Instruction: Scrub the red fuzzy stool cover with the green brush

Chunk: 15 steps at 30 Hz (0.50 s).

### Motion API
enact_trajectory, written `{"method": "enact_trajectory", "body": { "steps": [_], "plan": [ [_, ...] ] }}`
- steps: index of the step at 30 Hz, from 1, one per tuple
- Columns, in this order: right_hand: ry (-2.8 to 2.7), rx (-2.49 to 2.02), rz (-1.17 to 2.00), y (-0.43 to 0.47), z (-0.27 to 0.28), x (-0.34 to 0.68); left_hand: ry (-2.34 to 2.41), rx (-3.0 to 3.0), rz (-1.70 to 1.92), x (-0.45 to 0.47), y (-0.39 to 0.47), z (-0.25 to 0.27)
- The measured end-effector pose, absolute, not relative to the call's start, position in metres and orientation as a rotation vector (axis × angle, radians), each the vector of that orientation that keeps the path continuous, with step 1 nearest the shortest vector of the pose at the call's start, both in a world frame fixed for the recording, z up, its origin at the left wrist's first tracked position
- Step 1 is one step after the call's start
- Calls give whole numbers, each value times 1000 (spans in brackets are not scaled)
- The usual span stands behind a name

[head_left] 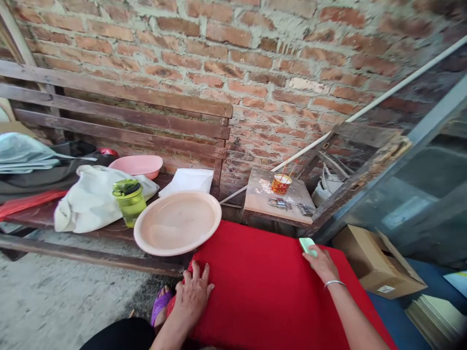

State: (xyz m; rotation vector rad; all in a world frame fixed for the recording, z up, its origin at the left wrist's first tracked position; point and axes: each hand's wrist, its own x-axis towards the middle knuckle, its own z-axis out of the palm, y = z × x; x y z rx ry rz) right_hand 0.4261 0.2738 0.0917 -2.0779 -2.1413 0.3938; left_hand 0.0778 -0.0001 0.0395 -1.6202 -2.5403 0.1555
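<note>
At the far edge of the red cloth (251, 291): pale green block (307, 245), hand-held

One block, small; its kind cannot be told. Gripped in the right hand (323, 265), toward the cloth's right side. Long axis, as far as shown, slanted away and leftward, roughly aligned with the right forearm (349, 311); near end covered by fingers. Left hand (193, 291): nothing held, fingers spread, laid at the cloth's left edge, well apart from the right. From it, the block is placed rightward and farther out. Pale basin (177, 222): set just beyond the left hand, away from the block.
</note>
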Motion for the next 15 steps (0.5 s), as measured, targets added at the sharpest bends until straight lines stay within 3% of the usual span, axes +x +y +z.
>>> {"method": "enact_trajectory", "body": {
  "steps": [6,15],
  "plan": [
    [-1890,-2203,378,237,95,494,-2462,-1602,156,68,6,22],
    [-1884,-2054,459,158,74,487,-2545,-1677,202,60,11,29]
  ]
}}
